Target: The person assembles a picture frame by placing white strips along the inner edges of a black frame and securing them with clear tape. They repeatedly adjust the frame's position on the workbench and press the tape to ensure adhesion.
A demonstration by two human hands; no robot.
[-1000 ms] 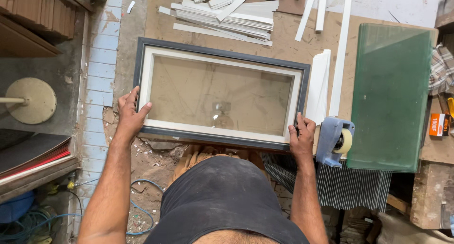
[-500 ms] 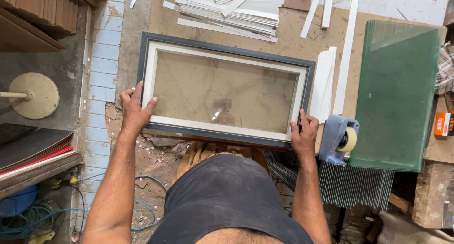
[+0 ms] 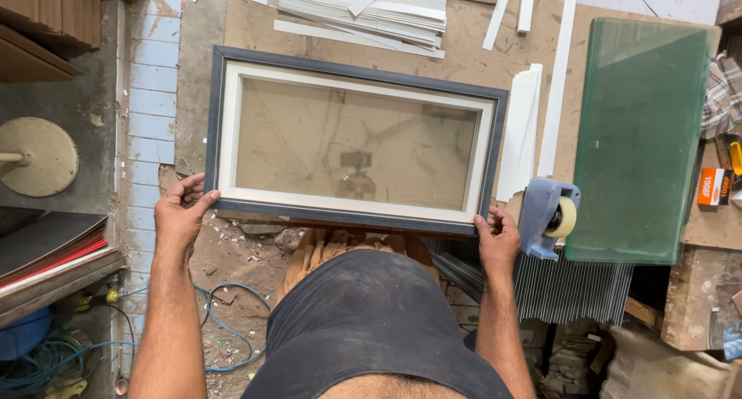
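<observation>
A rectangular picture frame (image 3: pixel 357 69) with a dark grey outer moulding, a white inner border and a glass pane lies flat over the brown workbench (image 3: pixel 464 59). My left hand (image 3: pixel 182 216) grips its near left corner. My right hand (image 3: pixel 497 238) grips its near right corner. The glass mirrors a dim reflection in its middle. The frame's near edge overhangs the bench front, just above my dark shirt.
A blue tape dispenser (image 3: pixel 547 216) sits right of my right hand. A green glass sheet (image 3: pixel 641 136) lies at the right. White moulding strips (image 3: pixel 371 9) are piled at the back, and more stand beside the frame (image 3: pixel 521 129). Below lie cables (image 3: pixel 232 291) and rubble.
The frame has been drawn nearer to me and sits larger in view. My hands have slid down to its near corners.
</observation>
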